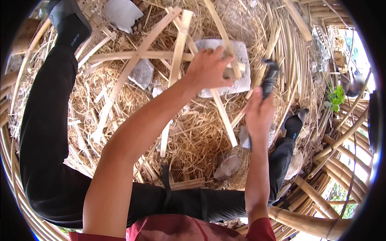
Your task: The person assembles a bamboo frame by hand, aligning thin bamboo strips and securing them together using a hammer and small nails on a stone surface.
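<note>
My left hand is over a pale, flat stone block, its thumb and fingers apart. A bamboo strip comes down from the top and ends on the block beside my fingertips. Another strip passes under the hand and slants toward my lap. To the right, my right hand is closed around a black tool with a hooked upper end. The tool is blurred, and I cannot tell its exact kind. Part of the block is hidden by my left hand.
Split bamboo strips cross over straw-like shavings on the ground. Rough stones lie among them. My black-trousered legs frame the work area. Bamboo poles stand at the right, near a small green plant.
</note>
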Tool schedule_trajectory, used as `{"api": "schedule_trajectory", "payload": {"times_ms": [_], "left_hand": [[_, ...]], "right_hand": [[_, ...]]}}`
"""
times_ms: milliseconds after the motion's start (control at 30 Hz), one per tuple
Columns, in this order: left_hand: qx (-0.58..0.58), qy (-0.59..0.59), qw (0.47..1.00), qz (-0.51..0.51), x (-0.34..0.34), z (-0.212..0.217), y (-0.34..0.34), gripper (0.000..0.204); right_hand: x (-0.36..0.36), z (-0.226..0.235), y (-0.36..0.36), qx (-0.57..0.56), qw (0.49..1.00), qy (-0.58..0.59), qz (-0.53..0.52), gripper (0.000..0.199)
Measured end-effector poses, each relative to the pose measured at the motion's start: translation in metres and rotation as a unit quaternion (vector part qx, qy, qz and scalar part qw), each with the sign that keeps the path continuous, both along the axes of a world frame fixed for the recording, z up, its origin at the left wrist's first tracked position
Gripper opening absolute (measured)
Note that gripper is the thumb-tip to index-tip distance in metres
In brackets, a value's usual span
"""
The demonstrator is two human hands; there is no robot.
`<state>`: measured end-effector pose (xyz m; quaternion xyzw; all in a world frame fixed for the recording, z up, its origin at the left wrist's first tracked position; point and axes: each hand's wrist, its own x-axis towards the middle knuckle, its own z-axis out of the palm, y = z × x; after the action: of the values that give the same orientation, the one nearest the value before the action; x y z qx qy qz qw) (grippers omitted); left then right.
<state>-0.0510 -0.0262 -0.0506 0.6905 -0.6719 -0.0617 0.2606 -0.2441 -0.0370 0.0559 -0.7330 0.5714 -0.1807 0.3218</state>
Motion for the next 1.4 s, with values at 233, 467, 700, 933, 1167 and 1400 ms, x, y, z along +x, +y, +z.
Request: {"api": "schedule_trajectory", "payload": {"times_ms": [233, 467, 700, 933, 1167, 1400], "left_hand": [[0.023, -0.015, 1.000, -0.004, 0.012, 0.019, -0.015, 0.074], [-0.030, 0.013, 0.999, -0.038, -0.008, 0.004, -0.009, 0.073], [-0.069, 0.008, 0.998, -0.007, -0.002, 0.005, -0.012, 0.071], [-0.039, 0.002, 0.999, -0.004, 0.004, 0.001, -0.002, 0.072], [0.035, 0.020, 0.999, -0.037, 0.001, 0.017, -0.012, 0.073], [-0.008, 0.011, 1.000, -0.021, -0.001, 0.009, -0.010, 0.074]], "right_hand": [[0.009, -0.012, -0.017, 0.016, 0.986, 0.141, 0.082, 0.031], [-0.018, -0.052, -0.021, -0.065, 0.960, 0.227, 0.152, 0.036], [-0.021, -0.059, -0.020, -0.115, 0.983, 0.111, 0.092, 0.034], [0.007, 0.012, -0.004, -0.055, 0.997, -0.046, 0.022, 0.033], [-0.010, -0.023, -0.021, 0.040, 0.979, 0.173, 0.103, 0.026], [-0.016, -0.025, -0.009, -0.172, 0.984, -0.041, 0.034, 0.031]]}}
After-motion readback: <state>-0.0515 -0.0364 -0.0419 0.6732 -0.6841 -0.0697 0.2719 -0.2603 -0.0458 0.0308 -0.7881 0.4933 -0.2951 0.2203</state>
